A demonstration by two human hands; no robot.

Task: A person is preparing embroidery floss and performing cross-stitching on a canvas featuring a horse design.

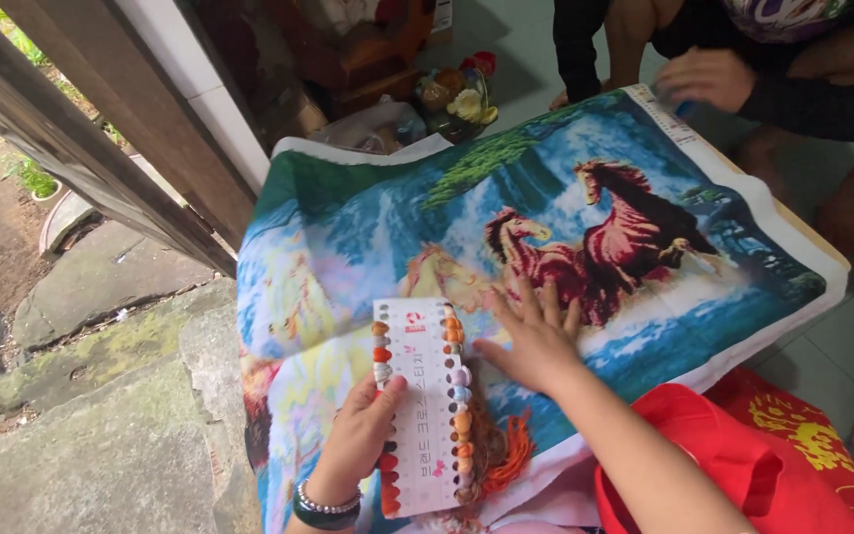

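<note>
Head view, looking down on a large cross-stitch canvas [368, 227] showing red horses before a waterfall; its white unstitched border runs from the 12 o'clock corner round to 4 o'clock, and the cloth droops over an edge at 5 o'clock. Left hand [358, 435], wearing a beaded bracelet [326, 506], closed on the lower left edge of a thread card [421, 405], thumb on top; the card is a tall white rectangle at 6 o'clock, lying on the canvas, with red printing and a column of coloured thread loops along each long side. Right hand [538, 341] flat and open on the canvas at the centre, fingers spread, just right of the card and holding nothing. Red sleeve [704, 455] at 5 o'clock. Open room: stone paving [101, 396] from 7 to 9 o'clock beyond the canvas's left edge; wooden door frame [101, 109] at 10 o'clock. Another person's hand [709, 77] rests at the canvas's 1 o'clock corner; what it grips, possibly a pen, is unclear.
</note>
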